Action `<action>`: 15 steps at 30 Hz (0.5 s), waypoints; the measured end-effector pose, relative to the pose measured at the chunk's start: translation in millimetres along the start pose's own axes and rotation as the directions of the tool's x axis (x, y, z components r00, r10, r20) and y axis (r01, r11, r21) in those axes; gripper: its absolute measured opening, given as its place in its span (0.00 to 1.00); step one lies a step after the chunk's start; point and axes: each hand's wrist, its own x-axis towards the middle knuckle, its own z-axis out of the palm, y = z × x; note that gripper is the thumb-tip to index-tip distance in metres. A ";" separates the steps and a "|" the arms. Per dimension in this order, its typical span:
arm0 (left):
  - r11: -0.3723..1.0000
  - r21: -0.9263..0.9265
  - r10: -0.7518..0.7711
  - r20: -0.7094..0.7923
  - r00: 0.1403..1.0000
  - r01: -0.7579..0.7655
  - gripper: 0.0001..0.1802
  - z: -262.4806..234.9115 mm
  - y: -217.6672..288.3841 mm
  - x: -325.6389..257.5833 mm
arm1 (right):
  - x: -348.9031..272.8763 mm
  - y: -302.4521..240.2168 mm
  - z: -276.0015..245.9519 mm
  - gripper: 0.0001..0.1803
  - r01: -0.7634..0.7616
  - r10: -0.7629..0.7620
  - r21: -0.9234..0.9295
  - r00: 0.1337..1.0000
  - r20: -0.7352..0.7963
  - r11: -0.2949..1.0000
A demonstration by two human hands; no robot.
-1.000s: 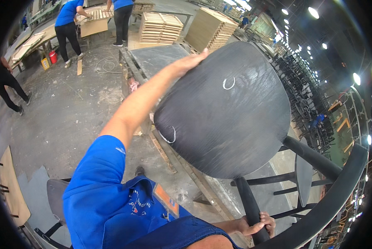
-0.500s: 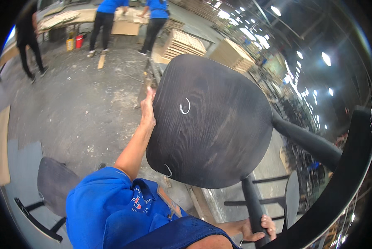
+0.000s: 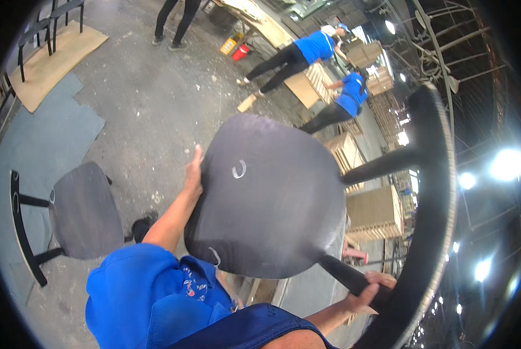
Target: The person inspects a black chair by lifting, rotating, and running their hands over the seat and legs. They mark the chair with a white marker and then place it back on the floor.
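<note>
A black wooden chair (image 3: pixel 272 200) is held up in front of me, its seat facing me and its curved backrest to the right. Two pale curved marks show on the seat. My left hand (image 3: pixel 194 174) grips the seat's left edge, with some fingers hidden behind it. Near the backrest, my right hand (image 3: pixel 370 294) is wrapped round the lower of the two posts joining seat and back. A second dark chair (image 3: pixel 86 210) stands on the floor to my left, apart from both hands.
Grey sheeting (image 3: pixel 54 134) and a tan board (image 3: pixel 57 64) cover floor at the left, with more chairs (image 3: pixel 65 14) on the board. People in blue shirts (image 3: pixel 316 47) work at the back. A red bucket (image 3: pixel 241 52) and stacked wood panels (image 3: pixel 374 212) are also there.
My view has swung left, bringing the second chair and the floor board further into sight. The held chair has turned with me, its backrest now more upright in view. Both hands keep their grip.
</note>
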 end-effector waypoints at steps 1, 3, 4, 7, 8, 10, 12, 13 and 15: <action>0.998 0.067 -0.005 -0.114 0.993 0.013 0.53 -12.6 18.5 28.8 | 0.5 21.4 40.8 0.13 -0.058 0.058 0.018 0.998 0.004 0.998; 0.999 0.032 -0.005 -0.216 0.976 0.013 0.46 -39.7 36.0 81.9 | -7.6 74.7 96.1 0.09 -0.203 0.201 -0.007 0.968 0.151 0.979; 1.000 -0.006 -0.025 -0.221 0.975 0.024 0.42 -54.5 45.6 108.7 | -10.4 98.6 121.4 0.07 -0.314 0.332 -0.110 0.913 0.236 0.943; 0.998 0.057 -0.016 -0.327 0.945 0.037 0.42 -106.0 75.2 187.9 | -50.7 171.5 198.7 0.07 -0.711 0.677 -0.001 0.669 0.306 0.703; 0.994 0.111 0.048 -0.364 0.930 -0.008 0.42 -121.1 83.3 211.8 | -67.6 197.1 220.0 0.09 -0.809 0.768 0.029 0.568 0.296 0.588; 0.971 0.236 0.162 -0.521 0.838 -0.042 0.41 -143.1 95.7 258.6 | -110.8 247.3 261.8 0.13 -0.899 0.855 0.102 0.436 0.282 0.426; 0.905 0.423 0.281 -0.532 0.799 -0.036 0.41 -156.7 105.1 296.5 | -160.0 292.1 299.0 0.17 -0.889 0.842 0.256 0.446 0.303 0.379; 0.849 0.527 0.367 -0.546 0.753 -0.033 0.41 -162.2 111.0 313.9 | -188.1 305.3 314.1 0.18 -0.908 0.876 0.290 0.385 0.291 0.302; 0.795 0.607 0.370 -0.507 0.779 0.017 0.42 -171.4 116.1 347.6 | -242.9 327.0 343.2 0.19 -0.903 0.926 0.397 0.279 0.255 0.163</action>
